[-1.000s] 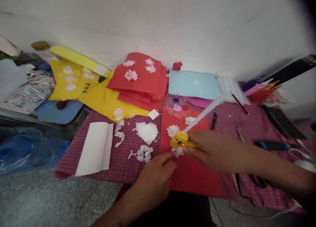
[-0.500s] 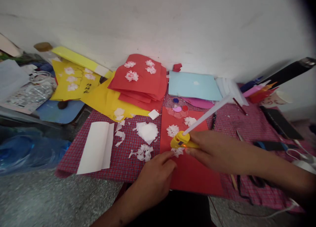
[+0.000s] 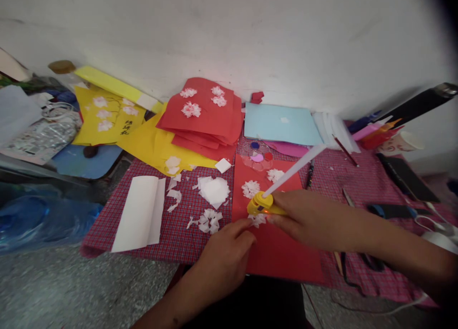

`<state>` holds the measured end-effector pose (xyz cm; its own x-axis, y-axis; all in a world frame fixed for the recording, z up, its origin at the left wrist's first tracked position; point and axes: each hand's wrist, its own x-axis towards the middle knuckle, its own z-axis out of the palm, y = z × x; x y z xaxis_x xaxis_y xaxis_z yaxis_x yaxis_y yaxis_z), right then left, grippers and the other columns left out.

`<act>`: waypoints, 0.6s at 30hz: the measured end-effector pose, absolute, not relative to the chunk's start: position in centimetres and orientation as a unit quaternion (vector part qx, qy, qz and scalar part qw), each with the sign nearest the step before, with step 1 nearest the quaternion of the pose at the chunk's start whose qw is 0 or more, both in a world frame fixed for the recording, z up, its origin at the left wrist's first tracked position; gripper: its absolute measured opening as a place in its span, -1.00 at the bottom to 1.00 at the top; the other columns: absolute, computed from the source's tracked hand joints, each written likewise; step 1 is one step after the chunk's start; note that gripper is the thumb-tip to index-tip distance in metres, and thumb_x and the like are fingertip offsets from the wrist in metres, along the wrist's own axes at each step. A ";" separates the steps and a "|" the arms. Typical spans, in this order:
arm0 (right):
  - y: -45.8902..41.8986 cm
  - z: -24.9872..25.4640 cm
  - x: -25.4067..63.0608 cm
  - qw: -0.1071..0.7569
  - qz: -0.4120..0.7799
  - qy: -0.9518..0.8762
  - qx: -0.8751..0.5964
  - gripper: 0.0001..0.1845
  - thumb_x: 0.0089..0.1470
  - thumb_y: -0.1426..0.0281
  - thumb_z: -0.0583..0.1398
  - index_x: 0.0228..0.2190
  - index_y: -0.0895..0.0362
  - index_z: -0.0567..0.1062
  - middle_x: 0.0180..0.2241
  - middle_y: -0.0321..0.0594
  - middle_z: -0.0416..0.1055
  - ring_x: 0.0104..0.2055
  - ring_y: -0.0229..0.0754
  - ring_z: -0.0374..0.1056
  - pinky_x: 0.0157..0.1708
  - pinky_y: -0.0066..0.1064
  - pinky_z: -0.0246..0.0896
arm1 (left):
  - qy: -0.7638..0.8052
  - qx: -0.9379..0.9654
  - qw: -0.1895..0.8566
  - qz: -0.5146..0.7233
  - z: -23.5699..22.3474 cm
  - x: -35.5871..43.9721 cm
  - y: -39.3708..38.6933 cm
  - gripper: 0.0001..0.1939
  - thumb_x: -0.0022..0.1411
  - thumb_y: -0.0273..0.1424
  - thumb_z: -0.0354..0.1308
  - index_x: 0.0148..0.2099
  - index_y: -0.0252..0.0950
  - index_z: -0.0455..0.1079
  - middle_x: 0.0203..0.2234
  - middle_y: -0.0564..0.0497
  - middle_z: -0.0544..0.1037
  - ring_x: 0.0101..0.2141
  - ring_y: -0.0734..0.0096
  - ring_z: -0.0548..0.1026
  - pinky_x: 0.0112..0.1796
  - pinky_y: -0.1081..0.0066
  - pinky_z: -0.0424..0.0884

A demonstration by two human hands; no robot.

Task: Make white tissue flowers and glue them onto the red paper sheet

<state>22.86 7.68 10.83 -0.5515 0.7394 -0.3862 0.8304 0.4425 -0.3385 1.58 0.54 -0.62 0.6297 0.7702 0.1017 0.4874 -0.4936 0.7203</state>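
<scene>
My right hand [image 3: 307, 217] grips a yellow glue gun [image 3: 260, 204] with a white glue stick [image 3: 295, 169] slanting up from its back. The gun's tip sits over a white paper flower [image 3: 256, 219] on a red paper sheet [image 3: 277, 243]. My left hand [image 3: 223, 257] rests on the sheet's near left edge, fingers curled, with a fingertip touching that flower. Two more white paper flowers [image 3: 250, 188] lie farther up the same sheet.
A red checked cloth [image 3: 179, 228] covers the table. On it lie folded white paper [image 3: 139, 212], white scraps [image 3: 213, 191], stacks of red [image 3: 203, 114], yellow [image 3: 157, 145] and light blue paper [image 3: 281, 123], a paint palette [image 3: 257, 157], pens and scissors [image 3: 432, 219] at the right.
The white glue stick's far end has dipped slightly. Both hands stay in place at the flower.
</scene>
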 end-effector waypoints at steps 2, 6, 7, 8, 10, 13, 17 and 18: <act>7.7 10.8 22.9 0.086 -0.246 0.847 0.464 -0.77 0.28 0.32 0.08 -0.31 0.17 0.46 -0.38 -0.10 0.51 -0.44 -0.14 0.39 -0.45 -0.34 0.12 | 0.377 0.837 0.337 0.210 -0.6 1.6 0.5 -0.75 0.27 -0.63 0.01 -0.06 -0.31 0.40 0.15 -0.17 0.42 0.13 0.21 0.43 0.13 0.16 0.43; 7.5 10.5 23.0 0.080 -0.245 0.845 0.468 -0.77 0.28 0.30 0.09 -0.30 0.17 0.48 -0.37 -0.09 0.52 -0.42 -0.12 0.41 -0.43 -0.34 0.15 | 0.380 0.836 0.339 0.203 -0.2 1.6 0.5 -0.75 0.27 -0.63 0.01 -0.07 -0.31 0.40 0.15 -0.17 0.43 0.13 0.22 0.43 0.13 0.18 0.42; 7.4 10.4 22.9 0.081 -0.243 0.844 0.471 -0.76 0.28 0.30 0.09 -0.29 0.17 0.48 -0.36 -0.08 0.52 -0.42 -0.12 0.41 -0.42 -0.33 0.16 | 0.380 0.836 0.340 0.201 -0.2 1.6 0.6 -0.75 0.27 -0.63 0.01 -0.08 -0.31 0.40 0.14 -0.17 0.43 0.13 0.23 0.43 0.13 0.19 0.42; 7.3 10.4 22.9 0.082 -0.242 0.843 0.473 -0.76 0.28 0.30 0.09 -0.29 0.18 0.49 -0.36 -0.07 0.52 -0.41 -0.12 0.41 -0.41 -0.33 0.17 | 0.381 0.836 0.342 0.200 -0.1 1.6 0.6 -0.75 0.28 -0.63 0.01 -0.08 -0.31 0.41 0.14 -0.17 0.43 0.12 0.23 0.43 0.13 0.19 0.42; 7.3 10.4 22.9 0.082 -0.241 0.842 0.475 -0.75 0.28 0.31 0.09 -0.28 0.19 0.50 -0.34 -0.05 0.52 -0.40 -0.11 0.41 -0.40 -0.31 0.18 | 0.382 0.835 0.342 0.199 -0.1 1.6 0.6 -0.76 0.29 -0.62 0.01 -0.08 -0.31 0.41 0.14 -0.16 0.44 0.12 0.23 0.43 0.13 0.20 0.42; 7.2 10.4 22.9 0.079 -0.240 0.844 0.473 -0.75 0.27 0.31 0.08 -0.27 0.19 0.50 -0.34 -0.05 0.52 -0.40 -0.10 0.41 -0.39 -0.29 0.19 | 0.382 0.836 0.339 0.202 -0.3 1.6 0.5 -0.76 0.29 -0.62 0.00 -0.06 -0.32 0.40 0.16 -0.17 0.41 0.13 0.22 0.42 0.13 0.18 0.42; 7.2 10.3 22.9 0.064 -0.235 0.851 0.465 -0.78 0.25 0.32 0.11 -0.30 0.16 0.50 -0.38 -0.09 0.51 -0.43 -0.10 0.39 -0.42 -0.30 0.16 | 0.379 0.835 0.344 0.202 -0.4 1.6 0.5 -0.75 0.28 -0.64 0.00 -0.07 -0.32 0.40 0.16 -0.17 0.41 0.13 0.22 0.42 0.14 0.16 0.41; 7.2 10.3 22.9 0.061 -0.233 0.852 0.464 -0.79 0.25 0.32 0.11 -0.31 0.16 0.50 -0.39 -0.10 0.50 -0.43 -0.10 0.38 -0.43 -0.30 0.15 | 0.380 0.834 0.345 0.202 -0.4 1.6 0.5 -0.75 0.28 -0.64 0.00 -0.07 -0.32 0.40 0.16 -0.17 0.41 0.13 0.22 0.42 0.14 0.16 0.41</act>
